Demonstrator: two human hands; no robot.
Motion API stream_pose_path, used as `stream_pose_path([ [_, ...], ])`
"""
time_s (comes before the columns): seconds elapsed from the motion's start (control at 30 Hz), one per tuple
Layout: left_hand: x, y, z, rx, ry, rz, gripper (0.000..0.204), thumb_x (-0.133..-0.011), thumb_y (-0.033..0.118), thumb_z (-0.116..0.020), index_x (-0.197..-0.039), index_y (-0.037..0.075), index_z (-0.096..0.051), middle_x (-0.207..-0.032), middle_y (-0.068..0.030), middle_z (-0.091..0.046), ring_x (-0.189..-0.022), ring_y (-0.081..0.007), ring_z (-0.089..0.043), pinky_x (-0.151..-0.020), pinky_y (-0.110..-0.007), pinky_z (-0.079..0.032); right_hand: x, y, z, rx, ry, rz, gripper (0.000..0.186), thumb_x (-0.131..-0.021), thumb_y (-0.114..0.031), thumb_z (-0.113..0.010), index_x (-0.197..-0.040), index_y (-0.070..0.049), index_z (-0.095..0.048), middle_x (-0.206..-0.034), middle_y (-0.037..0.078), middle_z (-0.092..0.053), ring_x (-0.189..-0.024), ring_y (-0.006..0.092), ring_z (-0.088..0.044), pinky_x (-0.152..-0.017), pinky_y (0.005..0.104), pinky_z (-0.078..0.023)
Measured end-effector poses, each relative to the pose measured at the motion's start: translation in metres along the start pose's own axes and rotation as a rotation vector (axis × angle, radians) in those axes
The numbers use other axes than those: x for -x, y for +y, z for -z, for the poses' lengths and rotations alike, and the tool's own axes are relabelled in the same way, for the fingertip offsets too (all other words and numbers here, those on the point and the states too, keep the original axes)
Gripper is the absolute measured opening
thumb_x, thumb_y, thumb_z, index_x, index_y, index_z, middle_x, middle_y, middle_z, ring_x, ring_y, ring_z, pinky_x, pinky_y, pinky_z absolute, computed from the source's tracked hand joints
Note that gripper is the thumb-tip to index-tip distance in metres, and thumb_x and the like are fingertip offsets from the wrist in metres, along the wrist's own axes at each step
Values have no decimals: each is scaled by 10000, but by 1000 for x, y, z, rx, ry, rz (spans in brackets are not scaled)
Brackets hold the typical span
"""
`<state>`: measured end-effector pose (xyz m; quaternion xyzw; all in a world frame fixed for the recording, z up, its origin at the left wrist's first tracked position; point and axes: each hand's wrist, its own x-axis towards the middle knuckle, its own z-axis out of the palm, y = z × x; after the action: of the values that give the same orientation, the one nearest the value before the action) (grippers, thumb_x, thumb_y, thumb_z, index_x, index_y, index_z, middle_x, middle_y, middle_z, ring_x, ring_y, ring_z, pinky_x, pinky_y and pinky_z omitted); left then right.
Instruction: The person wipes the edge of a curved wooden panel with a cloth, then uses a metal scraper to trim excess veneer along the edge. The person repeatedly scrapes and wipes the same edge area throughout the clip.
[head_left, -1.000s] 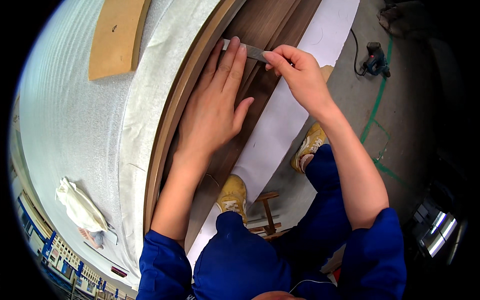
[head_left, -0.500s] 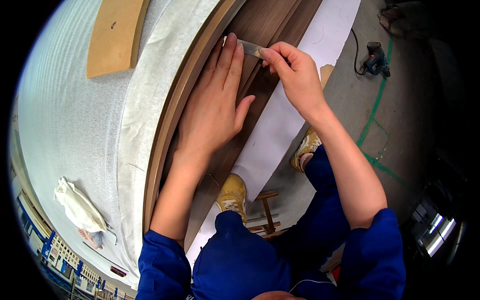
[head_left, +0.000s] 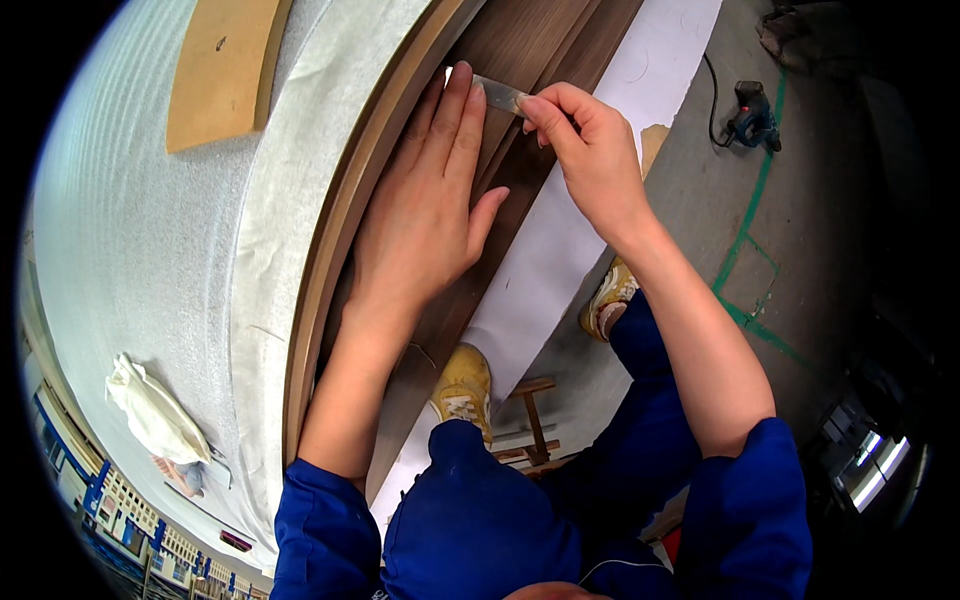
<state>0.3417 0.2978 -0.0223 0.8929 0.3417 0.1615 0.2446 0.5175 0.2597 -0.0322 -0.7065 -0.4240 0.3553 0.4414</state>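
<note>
My left hand lies flat along the dark wood board, beside its raised edge, fingers stretched out and thumb apart. Its fingertips press on a thin, flat metal strip lying crosswise on the wood. The right end of that strip is pinched between thumb and bent fingers of my right hand. Part of the strip is hidden under my left fingertips. A white paper sheet runs along the wood’s right side, beneath my right forearm.
At left are a pale padded surface, a tan board and a crumpled white cloth. On the floor at right lie a corded power tool and green tape lines. My shoes and a wooden support show below.
Both my hands and the metal strip have crept slightly upward along the wood, toward the top of the view. My grip looks the same.
</note>
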Motion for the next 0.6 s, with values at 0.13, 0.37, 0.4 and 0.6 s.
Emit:
stream_pose_path([
  [0.13,1,0,1,-8,-8,9,799,-854,220,-698,-1517,23,-299,-1592,-159,-272,-1452,-346,-295,-1153,-410,-327,2,0,0,-10,-17,-19,271,-950,-242,-640,-839,3,-668,-667,32,-629,-607,96,-547,-559,273,-438],
  [0.37,3,0,1,-26,-8,3,791,-857,220,-695,-1515,20,-303,-1587,-163,-281,-1450,-347,-301,-1148,-407,-335,5,0,-2,-33,-12,-22,270,-954,-235,-632,-839,7,-666,-667,34,-628,-617,96,-551,-561,274,-439],
  [0.4,3,0,1,-27,-7,3,789,-857,218,-695,-1514,20,-305,-1585,-164,-284,-1448,-348,-304,-1146,-406,-337,5,0,-2,-35,-11,-17,269,-954,-233,-632,-840,7,-666,-667,34,-629,-618,96,-551,-561,274,-439],
  [0.6,5,1,2,6,21,-3,869,-854,184,-704,-1540,3,-204,-1570,-168,-318,-1432,-354,-334,-1139,-401,-348,7,-2,-3,-14,-8,-17,267,-953,-231,-636,-836,7,-663,-658,36,-624,-602,100,-542,-553,279,-435],
])
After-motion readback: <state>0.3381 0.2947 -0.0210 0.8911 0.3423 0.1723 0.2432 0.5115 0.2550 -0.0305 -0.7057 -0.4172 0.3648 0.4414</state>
